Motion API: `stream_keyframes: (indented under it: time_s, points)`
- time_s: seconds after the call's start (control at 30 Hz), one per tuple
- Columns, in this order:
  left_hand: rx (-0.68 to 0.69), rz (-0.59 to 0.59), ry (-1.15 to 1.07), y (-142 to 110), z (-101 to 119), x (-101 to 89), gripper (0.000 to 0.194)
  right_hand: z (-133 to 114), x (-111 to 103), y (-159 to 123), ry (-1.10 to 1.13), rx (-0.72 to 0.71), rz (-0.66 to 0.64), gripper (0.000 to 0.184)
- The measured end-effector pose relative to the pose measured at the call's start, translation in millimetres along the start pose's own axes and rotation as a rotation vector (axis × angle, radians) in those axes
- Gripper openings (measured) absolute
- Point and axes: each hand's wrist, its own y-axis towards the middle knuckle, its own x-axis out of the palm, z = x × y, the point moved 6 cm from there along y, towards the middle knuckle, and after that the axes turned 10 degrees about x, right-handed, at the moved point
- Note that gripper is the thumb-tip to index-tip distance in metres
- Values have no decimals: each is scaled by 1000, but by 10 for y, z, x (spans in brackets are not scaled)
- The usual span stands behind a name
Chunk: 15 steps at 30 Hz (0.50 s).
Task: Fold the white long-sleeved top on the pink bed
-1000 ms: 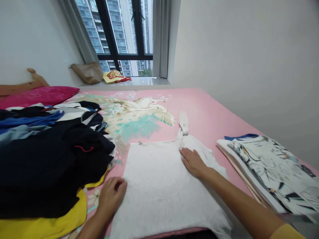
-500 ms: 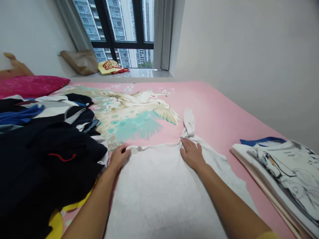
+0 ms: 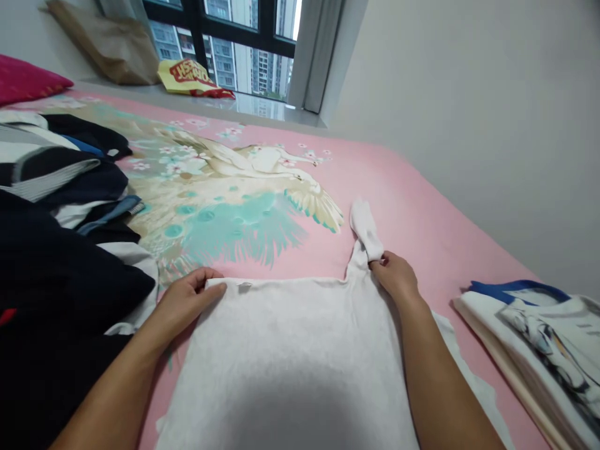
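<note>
A white long-sleeved shirt (image 3: 290, 350) lies spread on the pink bedsheet (image 3: 365, 169), its far edge running nearly straight between my hands. My left hand (image 3: 187, 297) pinches the shirt's far left corner between thumb and fingers, beside a small tag. At the far right, my right hand (image 3: 396, 275) has its fingers closed on the cloth at the base of a sleeve. That narrow sleeve (image 3: 365, 228) sticks out beyond the edge, twisted and bunched. Some white cloth also shows to the right of my right forearm.
A heap of dark and striped clothes (image 3: 70, 250) fills the left side. On the right sits a stack of folded shirts (image 3: 557, 337), the top one printed. A brown bag (image 3: 117, 50) and a yellow packet (image 3: 187, 78) stand on the windowsill. A wall borders the bed's right side.
My right hand has gone from lying on the cloth to gripping it farther right by the sleeve. The far edge is pulled straighter and wider. My view has tilted down.
</note>
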Motion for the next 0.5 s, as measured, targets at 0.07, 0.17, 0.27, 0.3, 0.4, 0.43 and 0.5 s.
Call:
stream_keyframes:
  time_s: [0.07, 0.17, 0.27, 0.3, 0.4, 0.43, 0.5]
  points:
    - [-8, 32, 3, -1, 22, -18, 38, 13, -54, 17, 78, -26, 87, 30]
    - [4, 172, 5, -12, 76, -81, 36, 108, -64, 67, 320, -33, 138, 36]
    - [27, 250, 92, -18, 125, -118, 36, 202, 59, 152, 372, 7, 2, 40]
    - [34, 240, 127, -12, 133, -114, 36, 211, 106, 168, 343, 10, -57, 43]
    - [32, 171, 228, 11, 132, -96, 38, 158, 187, 149, 306, -38, -180, 35]
    - [31, 153, 268, 15, 133, -97, 38, 135, 185, 133, 330, -42, -183, 28]
    - [28, 159, 348, 12, 148, -129, 38, 118, 141, 108, 468, -4, -133, 22]
